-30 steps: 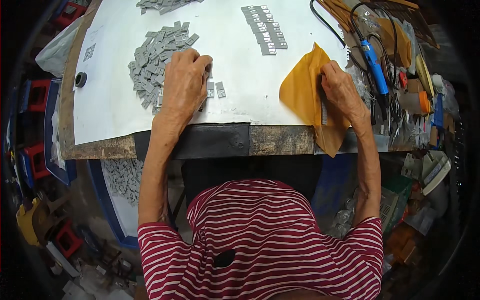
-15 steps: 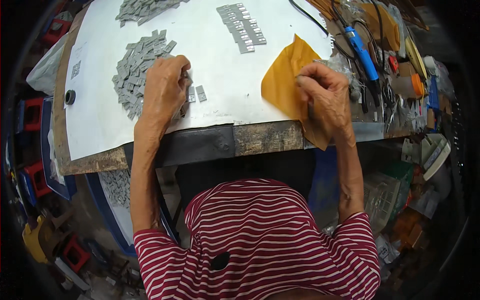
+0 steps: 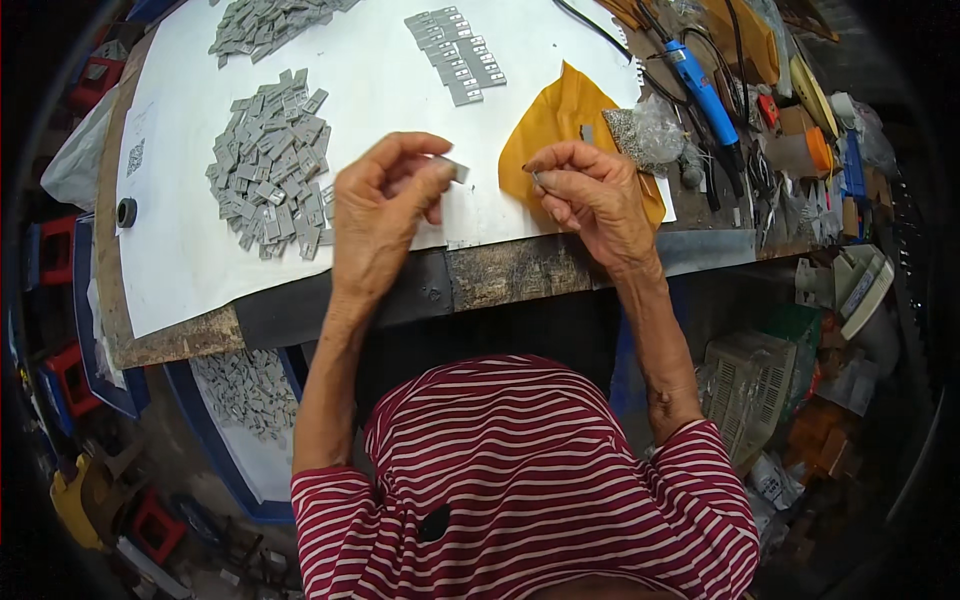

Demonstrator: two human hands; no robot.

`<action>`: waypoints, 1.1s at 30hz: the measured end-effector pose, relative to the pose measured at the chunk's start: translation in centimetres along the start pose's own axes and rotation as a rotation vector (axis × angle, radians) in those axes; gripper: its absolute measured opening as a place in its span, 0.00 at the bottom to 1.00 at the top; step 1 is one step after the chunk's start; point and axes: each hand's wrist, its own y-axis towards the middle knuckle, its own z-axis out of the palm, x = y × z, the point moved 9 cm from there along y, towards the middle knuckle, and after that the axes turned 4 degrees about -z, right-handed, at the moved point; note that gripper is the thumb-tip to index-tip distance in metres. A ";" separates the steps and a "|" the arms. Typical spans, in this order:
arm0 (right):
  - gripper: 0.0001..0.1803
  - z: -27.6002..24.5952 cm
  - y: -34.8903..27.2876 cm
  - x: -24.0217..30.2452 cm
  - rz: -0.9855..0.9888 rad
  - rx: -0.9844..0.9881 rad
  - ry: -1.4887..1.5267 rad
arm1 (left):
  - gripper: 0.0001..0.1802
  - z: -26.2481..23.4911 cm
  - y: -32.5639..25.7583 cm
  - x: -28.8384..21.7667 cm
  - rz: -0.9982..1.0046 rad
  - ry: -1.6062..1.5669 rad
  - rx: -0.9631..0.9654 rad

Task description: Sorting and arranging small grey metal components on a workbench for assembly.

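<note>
My left hand [image 3: 385,205] pinches a small grey rectangular plate [image 3: 458,171] between thumb and fingertips, over the white sheet. To its right, my right hand [image 3: 595,200] has thumb and forefinger pressed together on a tiny part [image 3: 537,178], too small to name. Behind that hand lies an amber sheet [image 3: 545,115] with a heap of tiny metal parts [image 3: 625,130] on its right side. Left of my left hand spreads a loose pile of similar grey plates [image 3: 270,165]. Farther back, several plates lie in overlapping rows [image 3: 455,55].
Another pile of grey plates [image 3: 270,22] sits at the far edge. A blue-handled tool [image 3: 705,85] with black cables lies at the right among clutter. At the left is a black ring [image 3: 126,212]. A blue tray [image 3: 215,420] of small grey parts stands below the table.
My left hand has moved right from the pile, the grey plate now showing in its fingers. My right hand has come left. The amber sheet's near corner no longer hangs over the table edge.
</note>
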 end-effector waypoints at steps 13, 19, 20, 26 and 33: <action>0.06 0.3 -0.8 -0.3 -0.031 -0.034 0.001 | 0.13 3.6 -0.7 2.7 -0.057 -0.200 0.160; 0.07 0.2 -1.0 -0.5 -0.052 -0.022 -0.047 | 0.12 4.1 -0.8 2.7 -0.057 -0.207 0.206; 0.07 0.3 -1.1 -0.5 -0.054 -0.013 -0.061 | 0.12 4.2 -0.9 2.7 -0.058 -0.207 0.207; 0.06 1.2 -1.5 -0.8 -0.040 0.012 -0.026 | 0.13 4.7 -1.2 2.5 -0.056 -0.260 0.204; 0.06 1.1 -2.1 -1.6 -0.053 -0.022 -0.075 | 0.16 4.9 -2.2 2.1 0.021 -0.100 0.123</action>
